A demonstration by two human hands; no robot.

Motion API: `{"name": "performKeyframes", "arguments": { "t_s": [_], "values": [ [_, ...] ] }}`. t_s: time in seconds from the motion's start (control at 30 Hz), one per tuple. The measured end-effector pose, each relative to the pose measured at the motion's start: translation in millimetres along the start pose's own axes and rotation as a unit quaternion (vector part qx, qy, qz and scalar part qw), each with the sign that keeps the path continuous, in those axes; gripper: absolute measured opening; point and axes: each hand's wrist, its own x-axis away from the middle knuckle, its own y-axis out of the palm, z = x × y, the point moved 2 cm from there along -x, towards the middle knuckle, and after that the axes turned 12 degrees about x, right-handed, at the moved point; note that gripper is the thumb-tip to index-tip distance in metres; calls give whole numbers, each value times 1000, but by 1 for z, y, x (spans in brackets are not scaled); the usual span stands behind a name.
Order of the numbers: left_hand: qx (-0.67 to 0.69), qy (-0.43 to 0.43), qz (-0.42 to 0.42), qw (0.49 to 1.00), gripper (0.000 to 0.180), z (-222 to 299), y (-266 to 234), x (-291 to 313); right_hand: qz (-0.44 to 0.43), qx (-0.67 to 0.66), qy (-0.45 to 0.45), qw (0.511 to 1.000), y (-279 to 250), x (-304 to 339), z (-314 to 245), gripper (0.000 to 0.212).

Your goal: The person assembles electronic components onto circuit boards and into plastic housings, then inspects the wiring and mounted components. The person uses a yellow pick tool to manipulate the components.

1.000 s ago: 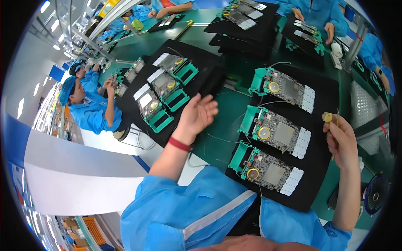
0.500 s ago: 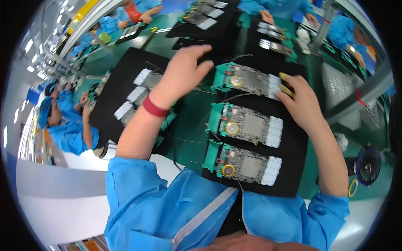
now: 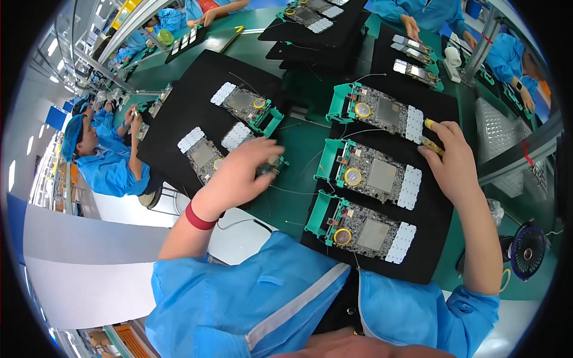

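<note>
In the head view, the left hand (image 3: 239, 170), fingers parted, partly covers a circuit board (image 3: 237, 136); the right hand (image 3: 452, 158) curls yellow-tipped fingers beside another board's white end (image 3: 414, 124). Whether either grips, I cannot tell.

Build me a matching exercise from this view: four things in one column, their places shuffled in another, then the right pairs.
Things
1. Left hand
2. Right hand
3. Red wristband
4. Dark round fan

Places
A. Beside the white end of the farthest circuit board on the right black mat
B. Around the left wrist
C. Low in the picture, to the right of the right forearm
D. In among the boards on the left black mat

Pairs
1-D; 2-A; 3-B; 4-C
</note>
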Motion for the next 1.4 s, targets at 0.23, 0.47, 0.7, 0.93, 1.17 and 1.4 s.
{"name": "performKeyframes", "arguments": {
  "t_s": [0.23,0.47,0.7,0.93,1.17,1.4],
  "values": [
    [-305,-25,-12,952,61,-38,40,6,7,15,-1,1000,1,9,-4,38],
    [-490,-2,-66,869,54,-57,53,-5,22,17,-6,1000,11,7,3,36],
    [-162,34,94,982,52,-31,10,-7,43,43,-43,997,19,4,11,34],
    [22,4,253,967,67,-32,-76,11,29,76,-59,995,18,-1,9,36],
    [-105,10,-69,992,61,-67,-58,18,47,63,-169,982,-11,-63,-63,40],
    [-175,40,63,982,55,-73,-51,-29,-274,265,-231,895,120,-177,-196,51]
  ]
}}
